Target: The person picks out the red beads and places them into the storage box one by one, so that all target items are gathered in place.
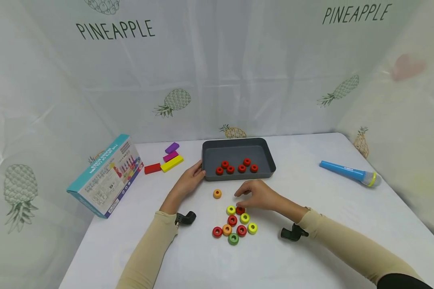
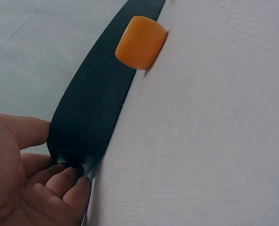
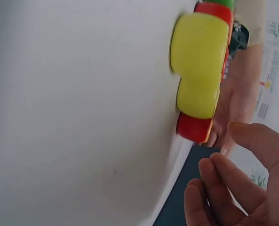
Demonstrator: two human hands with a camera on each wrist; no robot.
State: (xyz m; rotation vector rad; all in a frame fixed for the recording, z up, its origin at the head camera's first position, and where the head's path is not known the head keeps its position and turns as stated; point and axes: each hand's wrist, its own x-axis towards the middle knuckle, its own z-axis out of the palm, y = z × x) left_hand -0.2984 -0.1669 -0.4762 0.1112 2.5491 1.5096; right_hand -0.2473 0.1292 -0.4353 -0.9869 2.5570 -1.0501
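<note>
My left hand (image 1: 189,181) grips the near left corner of a dark grey tray (image 1: 238,177), its thumb at the side wall and its fingers curled at the corner in the left wrist view. Inside the tray lie several red beads (image 1: 242,168). Just in front of the tray, my right hand (image 1: 259,194) hovers with thumb and fingers apart and nothing between them. Below its fingertips sit a red bead (image 1: 240,210) and a yellow bead (image 1: 230,210), part of a loose cluster. One orange bead (image 1: 217,194) stands alone near the tray's front wall.
More red, yellow, orange and green beads (image 1: 233,239) lie on the white table (image 1: 293,265). To the left, a cardboard box (image 1: 108,176) leans beside red, yellow, magenta and purple blocks (image 1: 171,163). A blue toy microphone (image 1: 347,172) rests at the right.
</note>
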